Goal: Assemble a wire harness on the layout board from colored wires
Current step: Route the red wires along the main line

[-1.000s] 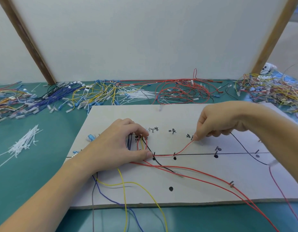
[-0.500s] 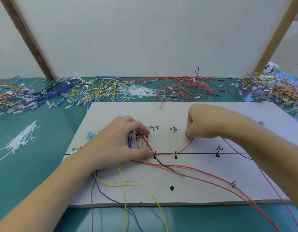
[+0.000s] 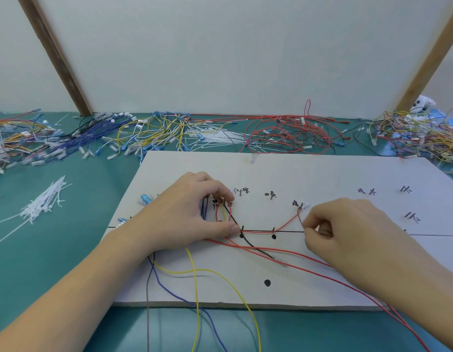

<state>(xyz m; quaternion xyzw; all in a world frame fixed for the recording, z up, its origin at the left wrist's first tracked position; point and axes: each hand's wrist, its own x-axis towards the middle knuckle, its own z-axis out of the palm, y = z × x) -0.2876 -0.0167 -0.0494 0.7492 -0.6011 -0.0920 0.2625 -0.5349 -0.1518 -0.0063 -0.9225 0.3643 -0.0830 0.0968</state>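
The layout board (image 3: 322, 174) lies flat on the green tabletop (image 3: 68, 250), a stiff white panel with short pegs, black dots and a ruled line; it looks rigid enough to take pressing without shifting. Behind it, heaps of spare wires (image 3: 284, 133) run along the tabletop's far edge, and a bundle of white cable ties (image 3: 45, 204) lies to the left.

The wires being routed are thin, light and limp, so by my judgement they will spring off a peg unless pinned, and are best taken close to the terminal end or right beside a peg, between fingertip and thumb. A red wire (image 3: 286, 223) runs along the ruled line and climbs to a peg at mid-board; yellow (image 3: 195, 275) and blue (image 3: 169, 290) wires trail off the near edge.

The left hand (image 3: 184, 219) rests palm down on the board's left part, forefinger and thumb curled so as to pinch the gathered wire loops (image 3: 224, 212) against the board, wrist low and forearm coming in from the near left. The right hand (image 3: 347, 229) hovers low over mid-board with fingers curled in; forefinger and thumb seem to nip a thin dark wire (image 3: 300, 219) just below the peg, though the strand is too fine to be sure.
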